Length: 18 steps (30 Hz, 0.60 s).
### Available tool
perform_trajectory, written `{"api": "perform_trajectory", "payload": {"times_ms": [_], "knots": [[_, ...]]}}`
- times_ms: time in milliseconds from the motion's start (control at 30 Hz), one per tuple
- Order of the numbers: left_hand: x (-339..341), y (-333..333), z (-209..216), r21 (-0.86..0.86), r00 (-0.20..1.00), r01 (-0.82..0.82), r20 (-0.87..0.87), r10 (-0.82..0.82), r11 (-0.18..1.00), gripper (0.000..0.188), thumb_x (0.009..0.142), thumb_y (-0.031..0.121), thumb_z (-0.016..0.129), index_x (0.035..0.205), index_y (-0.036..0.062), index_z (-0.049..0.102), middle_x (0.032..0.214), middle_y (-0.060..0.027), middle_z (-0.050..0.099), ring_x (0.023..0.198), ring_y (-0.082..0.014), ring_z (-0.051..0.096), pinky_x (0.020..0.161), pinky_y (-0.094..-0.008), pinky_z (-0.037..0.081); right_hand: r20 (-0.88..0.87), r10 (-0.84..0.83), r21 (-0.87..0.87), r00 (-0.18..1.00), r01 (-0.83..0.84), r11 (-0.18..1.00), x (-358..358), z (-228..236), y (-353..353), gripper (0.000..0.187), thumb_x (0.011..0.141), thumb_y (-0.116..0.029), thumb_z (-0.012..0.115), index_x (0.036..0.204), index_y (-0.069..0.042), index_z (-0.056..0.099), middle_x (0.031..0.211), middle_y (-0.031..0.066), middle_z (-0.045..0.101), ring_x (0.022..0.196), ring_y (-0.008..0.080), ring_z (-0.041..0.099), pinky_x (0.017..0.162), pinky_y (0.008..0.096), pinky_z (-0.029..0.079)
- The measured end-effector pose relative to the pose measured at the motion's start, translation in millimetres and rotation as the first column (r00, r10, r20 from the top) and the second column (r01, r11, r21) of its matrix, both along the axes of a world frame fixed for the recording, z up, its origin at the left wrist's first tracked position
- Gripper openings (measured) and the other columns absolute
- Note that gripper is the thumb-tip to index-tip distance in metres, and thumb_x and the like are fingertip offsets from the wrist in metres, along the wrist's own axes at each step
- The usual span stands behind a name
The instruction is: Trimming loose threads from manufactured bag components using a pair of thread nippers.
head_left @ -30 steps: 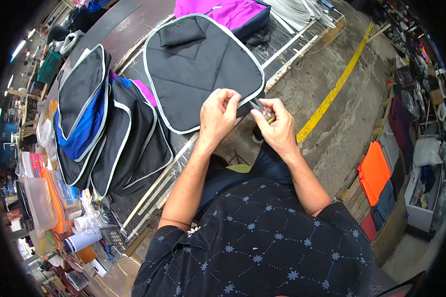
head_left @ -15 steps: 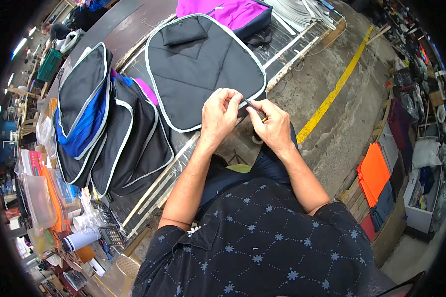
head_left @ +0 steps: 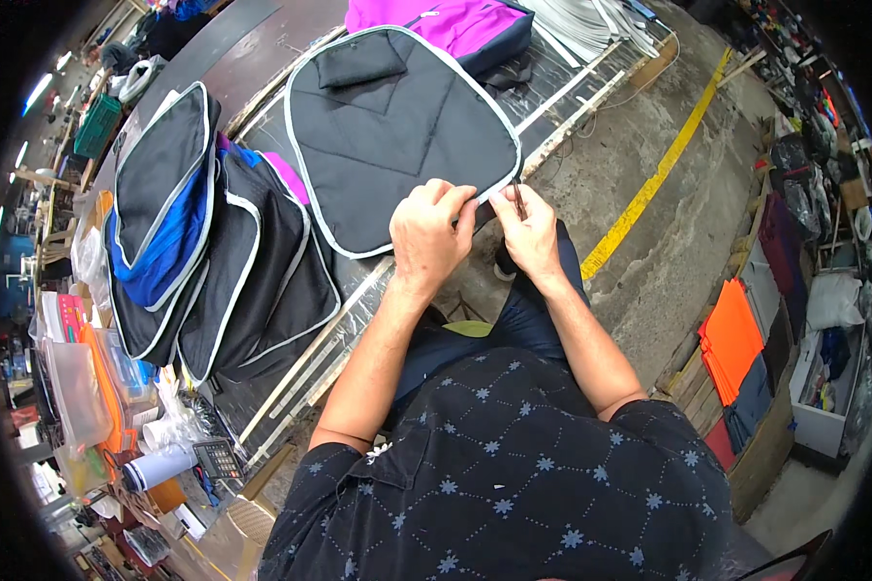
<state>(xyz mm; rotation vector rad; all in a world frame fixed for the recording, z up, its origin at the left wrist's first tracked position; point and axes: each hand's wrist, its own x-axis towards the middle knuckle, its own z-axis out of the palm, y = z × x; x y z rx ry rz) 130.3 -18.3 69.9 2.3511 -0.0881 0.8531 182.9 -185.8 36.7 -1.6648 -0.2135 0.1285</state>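
Observation:
A black quilted fabric panel (head_left: 397, 145) with rounded corners and pale binding lies on the table in front of me. A small black padded flap is sewn at its far end. My left hand (head_left: 432, 232) is closed in a pinch on the binding at the panel's near right edge. Close beside it, my right hand (head_left: 530, 232) pinches the same edge with thumb and finger. A slim dark tool (head_left: 520, 201) sticks up between the fingers of my right hand; its exact kind is hard to make out.
Left of the panel stand several black and blue bag pieces (head_left: 233, 261) with pale edging. A magenta and dark bag (head_left: 455, 34) and a bundle of white strips (head_left: 581, 24) lie at the far end. A calculator (head_left: 219, 460) and a bottle (head_left: 160, 467) are at lower left.
My right hand has turned so the dark tool now points upward, away from the edge, and its fingers have come onto the binding. My left hand has shifted slightly.

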Motion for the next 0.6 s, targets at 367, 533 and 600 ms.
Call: {"api": "perform_trajectory", "payload": {"times_ms": [367,533,600], "knots": [[4.5,4.9,-13.3,-0.479,0.957,-0.042,-0.271,-0.102,0.877,0.011,0.1,0.011,0.075,0.096,0.0012,0.073,0.083,-0.0062,0.065,0.065,-0.0159,0.063,0.064,-0.0331,0.051,0.331,-0.052,-0.219,0.942,0.13,0.967,-15.7,18.0,-10.3,0.034,0.103,-0.018,0.077,0.128,-0.001,0.063,0.092,0.0085,0.069,0.077,0.0138,0.063,0.069,0.0305,0.051],[6.5,10.6,-22.4,-0.548,0.947,-0.012,-0.273,-0.166,0.836,0.012,0.107,0.012,0.071,0.1,0.0019,0.072,0.078,0.0073,0.06,0.068,-0.0021,0.049,0.062,-0.0242,0.043,0.393,0.07,-0.4,0.917,0.102,0.911,-25.6,32.3,-9.9,0.031,0.096,-0.015,0.082,0.122,-0.003,0.07,0.09,0.0134,0.077,0.074,0.0218,0.075,0.069,0.0352,0.058],[6.3,9.0,-22.0,-0.548,0.95,-0.003,-0.263,-0.168,0.837,0.012,0.106,0.012,0.071,0.101,0.0019,0.072,0.079,0.0068,0.06,0.068,-0.0025,0.05,0.062,-0.0242,0.043,0.445,0.053,-0.361,0.894,0.125,0.924,-24.7,32.2,-4.9,0.027,0.094,-0.015,0.084,0.116,-0.004,0.073,0.084,0.0124,0.076,0.07,0.022,0.075,0.066,0.0362,0.058]]}}
